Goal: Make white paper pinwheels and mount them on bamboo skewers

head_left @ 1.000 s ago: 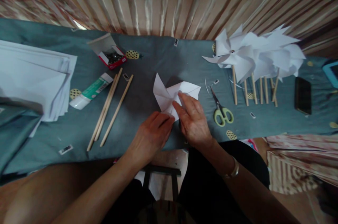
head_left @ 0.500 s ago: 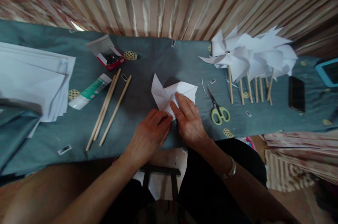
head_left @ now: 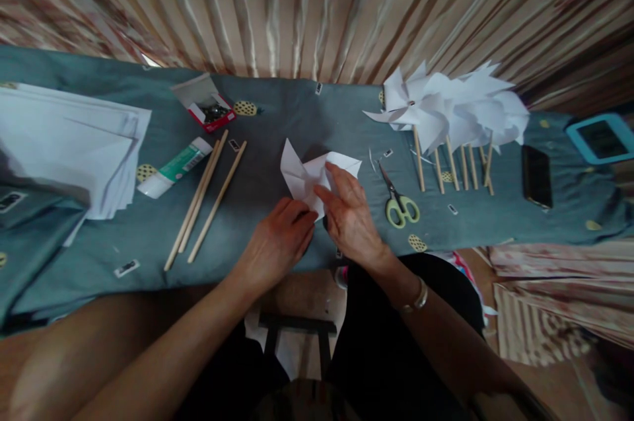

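A partly folded white paper pinwheel (head_left: 296,175) lies on the cloth in front of me, one blade pointing up at its left. My left hand (head_left: 283,234) is closed at its lower edge, pinching the paper with thumb and fingers. From the right, my right hand (head_left: 351,213) rests on the paper with fingers stretched out and apart, fingertips near its middle. The pinwheel's lower right part is hidden under that hand. Scissors (head_left: 396,199) with green handles lie just right of my right hand, blades apart from the paper.
Wooden sticks (head_left: 216,203), a glue tube (head_left: 176,167) and an open red box (head_left: 214,118) of small metal pieces lie to the left, beyond them stacked paper (head_left: 64,143). On the right are finished pinwheels (head_left: 450,107), a phone (head_left: 537,176) and a blue-framed device (head_left: 604,138).
The view has shifted slightly, so the things on the right appear further left. Both hands stay on the paper; my right fingers have moved only a little.
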Motion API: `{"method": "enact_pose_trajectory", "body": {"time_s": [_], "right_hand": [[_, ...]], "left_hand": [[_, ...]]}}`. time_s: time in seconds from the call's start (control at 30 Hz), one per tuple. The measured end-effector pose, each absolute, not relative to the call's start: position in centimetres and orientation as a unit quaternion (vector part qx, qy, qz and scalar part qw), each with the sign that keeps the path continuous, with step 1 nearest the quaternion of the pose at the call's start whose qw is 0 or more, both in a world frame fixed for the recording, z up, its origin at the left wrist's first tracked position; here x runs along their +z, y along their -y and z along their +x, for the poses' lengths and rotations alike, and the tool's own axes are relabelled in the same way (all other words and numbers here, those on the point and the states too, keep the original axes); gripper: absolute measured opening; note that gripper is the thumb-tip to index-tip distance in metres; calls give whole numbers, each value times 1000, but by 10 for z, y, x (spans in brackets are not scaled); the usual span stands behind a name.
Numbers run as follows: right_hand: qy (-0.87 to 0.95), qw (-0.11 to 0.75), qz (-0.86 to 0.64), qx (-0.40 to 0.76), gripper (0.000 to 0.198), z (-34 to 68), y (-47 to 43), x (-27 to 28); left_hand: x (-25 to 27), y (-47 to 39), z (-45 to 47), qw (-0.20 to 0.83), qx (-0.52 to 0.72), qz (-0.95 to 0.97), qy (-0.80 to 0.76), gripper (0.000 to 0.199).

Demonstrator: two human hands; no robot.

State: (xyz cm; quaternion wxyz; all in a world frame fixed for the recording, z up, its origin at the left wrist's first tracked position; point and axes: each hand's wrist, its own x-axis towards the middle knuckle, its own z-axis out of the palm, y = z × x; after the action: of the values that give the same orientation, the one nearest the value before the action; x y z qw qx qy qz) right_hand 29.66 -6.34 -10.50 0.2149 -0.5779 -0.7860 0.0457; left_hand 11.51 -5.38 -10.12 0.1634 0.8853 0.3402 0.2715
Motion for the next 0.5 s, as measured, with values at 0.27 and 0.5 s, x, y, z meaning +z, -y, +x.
{"method": "enact_pose_trajectory", "body": {"time_s": [0.27,0.5], "right_hand": [[755,268,-590,98,53,325,47,-95],[748,238,-615,70,46,346,13,-97]], "left_hand": [[-101,52,114,145,278,892,-325,14],[-100,50,112,130,285,896,-313,14]]}}
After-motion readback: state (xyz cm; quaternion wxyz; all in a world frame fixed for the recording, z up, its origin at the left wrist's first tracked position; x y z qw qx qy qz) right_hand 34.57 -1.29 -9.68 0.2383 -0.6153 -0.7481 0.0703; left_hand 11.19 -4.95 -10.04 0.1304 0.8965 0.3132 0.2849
